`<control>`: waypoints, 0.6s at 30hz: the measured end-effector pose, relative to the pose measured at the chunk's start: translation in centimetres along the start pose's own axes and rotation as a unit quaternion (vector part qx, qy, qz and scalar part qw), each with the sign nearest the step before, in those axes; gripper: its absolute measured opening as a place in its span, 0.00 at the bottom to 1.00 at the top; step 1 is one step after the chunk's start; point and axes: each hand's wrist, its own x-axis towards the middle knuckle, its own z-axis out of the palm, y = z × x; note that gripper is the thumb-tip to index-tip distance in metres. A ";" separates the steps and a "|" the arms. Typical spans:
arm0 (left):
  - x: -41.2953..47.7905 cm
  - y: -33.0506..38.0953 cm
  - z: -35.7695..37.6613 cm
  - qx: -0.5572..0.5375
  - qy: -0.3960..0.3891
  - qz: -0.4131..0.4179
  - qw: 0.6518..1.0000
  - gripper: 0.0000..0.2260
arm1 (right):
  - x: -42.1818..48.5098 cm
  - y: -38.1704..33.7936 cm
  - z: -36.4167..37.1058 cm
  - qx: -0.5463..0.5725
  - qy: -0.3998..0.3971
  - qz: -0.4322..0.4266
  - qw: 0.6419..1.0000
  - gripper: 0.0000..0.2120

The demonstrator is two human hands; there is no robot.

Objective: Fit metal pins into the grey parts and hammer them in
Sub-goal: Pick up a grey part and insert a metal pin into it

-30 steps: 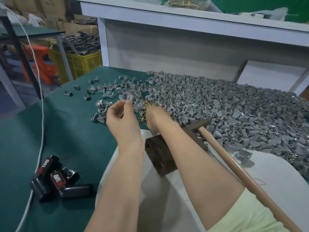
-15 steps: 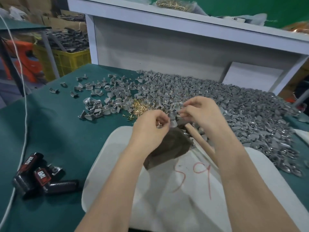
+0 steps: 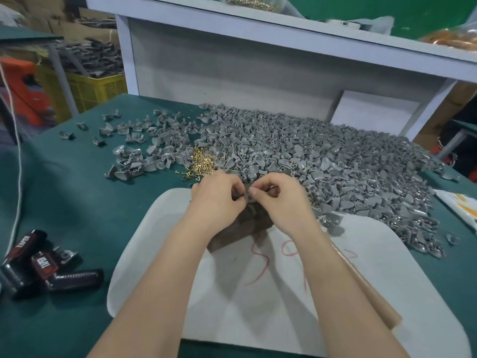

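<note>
My left hand [image 3: 219, 200] and my right hand [image 3: 282, 200] meet fingertip to fingertip above a dark brown block [image 3: 240, 229]. Both pinch one small grey part [image 3: 247, 196] between them. Whether a pin is in it is hidden by my fingers. A small heap of brass pins [image 3: 202, 162] lies just beyond my left hand. The big pile of grey parts [image 3: 322, 161] spreads from the middle to the right of the green table [image 3: 77, 202]. The hammer's wooden handle [image 3: 366, 293] lies under my right forearm; its head is hidden.
The block stands on a white board [image 3: 258, 313] with red scribbles. Black and red tools [image 3: 41, 267] lie at the left front, beside a white cable [image 3: 16, 182]. Loose grey parts [image 3: 129, 164] are scattered at the left. A white shelf [image 3: 258, 29] closes the back, a yellow crate [image 3: 95, 86] beyond.
A second ago my hands were apart, reaching into the parts and pins. They have come back together over the block, now pinching one grey part. The view has tilted down slightly.
</note>
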 end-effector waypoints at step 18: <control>0.0 -0.2 0.0 -0.012 0.007 0.014 1.000 0.06 | -0.3 0.7 1.0 -0.030 0.039 -0.011 0.999 0.07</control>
